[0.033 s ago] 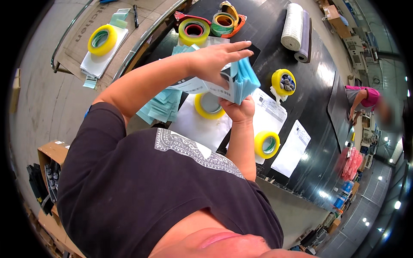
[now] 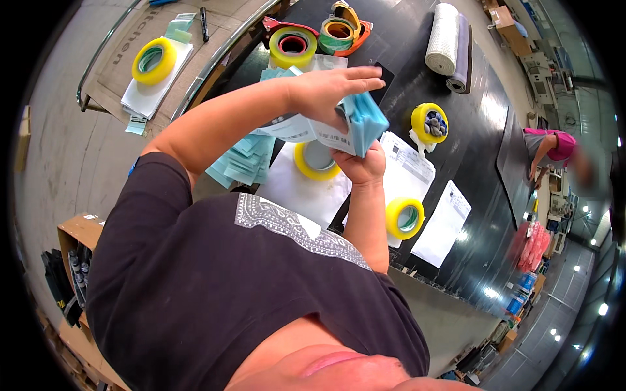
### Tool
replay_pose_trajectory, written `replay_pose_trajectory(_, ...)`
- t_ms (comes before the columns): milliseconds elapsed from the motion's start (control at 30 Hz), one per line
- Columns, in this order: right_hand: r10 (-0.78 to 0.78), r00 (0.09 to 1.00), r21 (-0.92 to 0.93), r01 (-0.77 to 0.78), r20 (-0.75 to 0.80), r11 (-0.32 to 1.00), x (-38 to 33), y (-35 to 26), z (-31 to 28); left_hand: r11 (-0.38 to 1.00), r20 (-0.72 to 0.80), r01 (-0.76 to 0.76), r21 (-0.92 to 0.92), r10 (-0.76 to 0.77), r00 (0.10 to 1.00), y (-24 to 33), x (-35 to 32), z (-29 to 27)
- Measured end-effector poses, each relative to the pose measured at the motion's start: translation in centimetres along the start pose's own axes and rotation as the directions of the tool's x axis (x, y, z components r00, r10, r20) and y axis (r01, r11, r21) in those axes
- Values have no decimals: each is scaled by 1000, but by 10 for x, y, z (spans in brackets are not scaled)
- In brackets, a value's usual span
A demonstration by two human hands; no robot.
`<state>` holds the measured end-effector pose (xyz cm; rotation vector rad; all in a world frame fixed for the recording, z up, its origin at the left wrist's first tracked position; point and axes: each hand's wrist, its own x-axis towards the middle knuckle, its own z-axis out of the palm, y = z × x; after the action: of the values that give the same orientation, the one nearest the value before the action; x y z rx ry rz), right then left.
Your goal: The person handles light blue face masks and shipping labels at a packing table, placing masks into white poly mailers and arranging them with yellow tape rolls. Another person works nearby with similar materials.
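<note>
- The folded blue label stack [image 2: 367, 124] now looks more compact: its outer leaves, fanned apart a moment earlier, sit closer together and show motion blur.
- The stack's outer end is drawn slightly inward, toward picture left.
- The left hand [image 2: 323, 94] has its extended fingers slightly lower, their tips blurred.
- More of a flat black piece [image 2: 385, 70] shows above those fingertips.
- The right hand [image 2: 362, 164] sits marginally higher under the stack.

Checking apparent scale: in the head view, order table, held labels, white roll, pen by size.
1. Table
2. Held labels and white roll: unsure; left hand hides part of the labels, which seem nearer the camera.
3. Pen
</note>
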<state>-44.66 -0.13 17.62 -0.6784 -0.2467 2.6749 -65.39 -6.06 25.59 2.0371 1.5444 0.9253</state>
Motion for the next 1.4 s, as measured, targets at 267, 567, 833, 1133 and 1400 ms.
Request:
replay_pose_trajectory(267, -277, 958, -437, 217, -79, 873, -15, -5, 11, 869, 245, 355, -345, -282, 928, -40, 25, 10)
replay_pose_trajectory(567, -338, 938, -456, 270, -72, 848, 0, -23, -15, 885, 202, 429, -181, -393, 897, -49, 50, 1)
replay_pose_trajectory(833, -320, 941, -252, 285, -109, 925, 3, -52, -41, 925, 337, 369, -95, -319, 886, -114, -39, -52)
replay_pose_trajectory(1133, -393, 914, -317, 345, -100, 883, 1, -60, -46, 912, 301, 393, 119, -411, 861, -122, -29, -19)
replay_pose_trajectory(1400, -521, 835, -472, 392, -177, 790, 5, -61, -55, 820, 303, 502, -276, -421, 855, -97, -17, -44)
